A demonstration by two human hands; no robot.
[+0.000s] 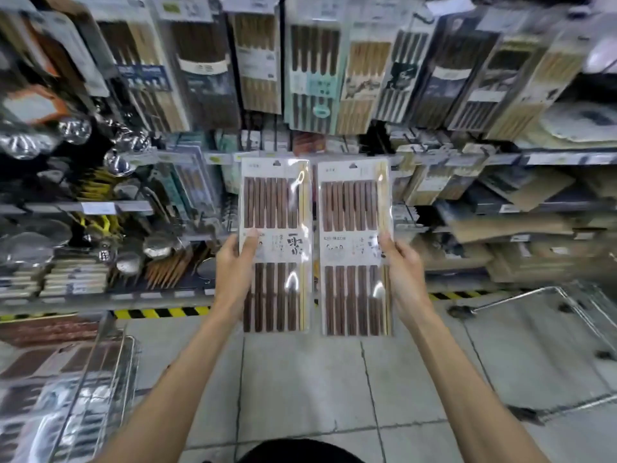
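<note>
At 8 o'clock from the middle of the view we see the left hand (233, 275) grasping the left chopstick pack (277, 202) by its outer long edge. The thumb lies across the front of the label, and the other fingers are hidden behind. The pack stands upright just to 9 o'clock of centre, held in the air before the shelves. It is a flat clear sleeve, glossy with glare, holding a row of dark brown wooden chopsticks and one pale pair at its 3 o'clock edge. A white label band crosses its middle. We make out large black brush-style characters at the band's 3 o'clock end, but the smaller print is too blurred to read.

Just beside it, at 3 o'clock of centre across a narrow gap, the right chopstick pack (354, 208) looks the same: dark sticks, a pale pair, and a white band with blurred writing. The right hand (404, 279), at 4 o'clock, grips its outer edge with the thumb on the front.

Around them, a wire basket (81, 382) stands at 7 o'clock, steel ladles (75, 130) hang at 10 o'clock, and hanging chopstick packs (260, 61) fill the rack at 12 o'clock.
</note>
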